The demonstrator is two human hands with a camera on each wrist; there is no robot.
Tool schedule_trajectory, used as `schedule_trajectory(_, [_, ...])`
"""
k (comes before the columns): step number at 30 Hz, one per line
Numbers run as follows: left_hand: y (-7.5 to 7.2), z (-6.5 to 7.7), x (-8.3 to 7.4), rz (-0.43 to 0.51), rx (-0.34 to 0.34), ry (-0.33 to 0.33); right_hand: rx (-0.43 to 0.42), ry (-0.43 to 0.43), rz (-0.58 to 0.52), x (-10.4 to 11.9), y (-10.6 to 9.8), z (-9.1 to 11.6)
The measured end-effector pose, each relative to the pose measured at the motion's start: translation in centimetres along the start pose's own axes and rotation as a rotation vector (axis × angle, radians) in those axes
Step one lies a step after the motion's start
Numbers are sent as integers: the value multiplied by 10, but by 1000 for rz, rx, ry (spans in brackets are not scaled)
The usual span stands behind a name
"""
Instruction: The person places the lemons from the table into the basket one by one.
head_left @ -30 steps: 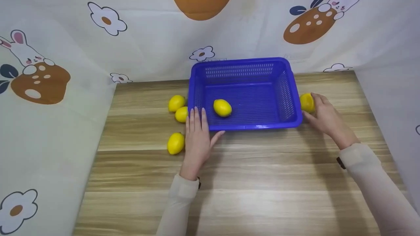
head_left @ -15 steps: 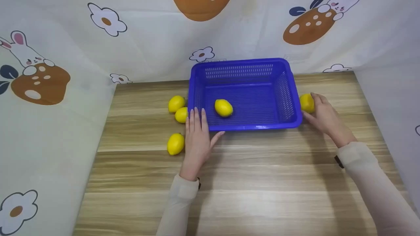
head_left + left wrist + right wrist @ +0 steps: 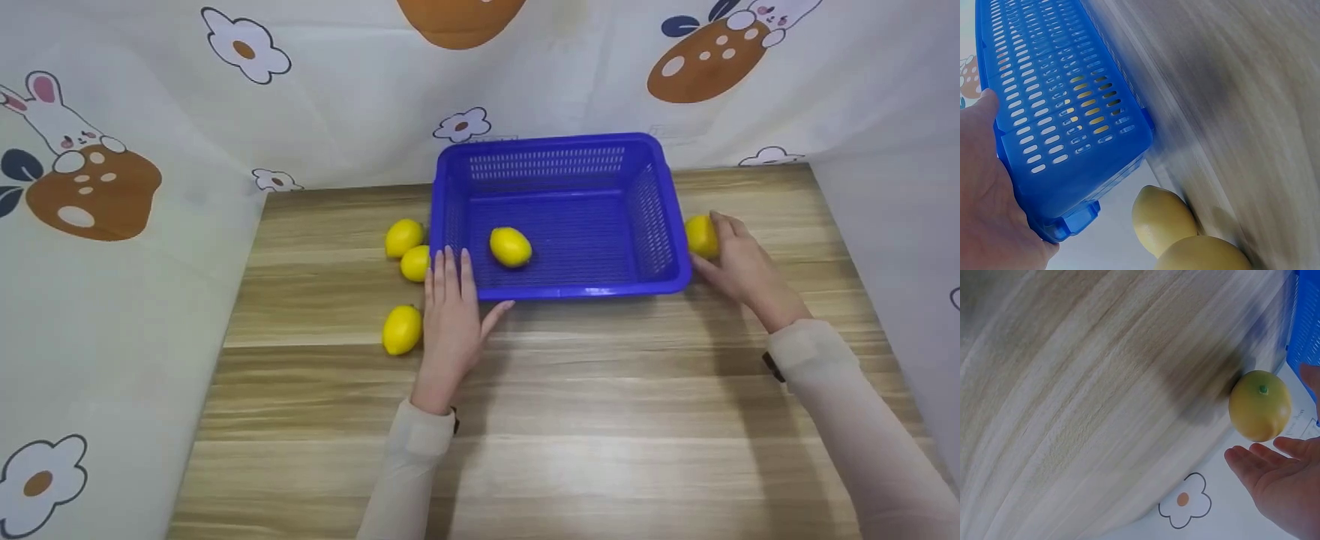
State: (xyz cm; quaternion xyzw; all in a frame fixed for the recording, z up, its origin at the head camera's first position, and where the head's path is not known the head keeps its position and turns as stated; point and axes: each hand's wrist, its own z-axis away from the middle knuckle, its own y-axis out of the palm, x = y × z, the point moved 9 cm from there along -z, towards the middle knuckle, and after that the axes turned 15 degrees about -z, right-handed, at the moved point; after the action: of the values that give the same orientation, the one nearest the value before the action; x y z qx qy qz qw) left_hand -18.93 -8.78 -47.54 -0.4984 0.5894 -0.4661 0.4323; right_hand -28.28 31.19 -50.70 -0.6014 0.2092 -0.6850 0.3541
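A blue plastic basket (image 3: pixel 555 291) with slotted walls stands at the back of the table, one lemon (image 3: pixel 511 247) lying inside. My left hand (image 3: pixel 452 322) rests on its front left corner with straight fingers over the rim and the thumb spread along the front. Beyond the basket's right wall is another lemon (image 3: pixel 701 237). My right hand (image 3: pixel 742 266) is beside that lemon, thumb toward the basket's rim. In the right wrist view its fingertips (image 3: pixel 1233 455) come right at the lemon's side, extended rather than wrapped round it.
Left of the basket, two lemons lie close together, the rear one (image 3: pixel 404 238) and the front one (image 3: pixel 415 264). A third lemon (image 3: pixel 403 330) lies nearer, beside the left hand. A printed cloth (image 3: pixel 360 97) hangs around the wooden table (image 3: pixel 600 420).
The lemon in the basket has rocked very slightly to the right. My right forearm has shifted a little left, while both hands and the basket stay nearly still.
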Motion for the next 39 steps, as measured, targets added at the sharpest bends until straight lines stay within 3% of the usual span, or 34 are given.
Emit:
schedule_trajectory(10, [0, 1, 0, -13, -30, 9, 11, -3, 22, -5, 3, -8])
schedule_trajectory(28, [2, 1, 0, -17, -4, 4, 50, 50, 42, -15, 9, -19])
schedule_trajectory(39, [1, 1, 0, -26, 10, 0, 34, 14, 55, -16, 8, -23])
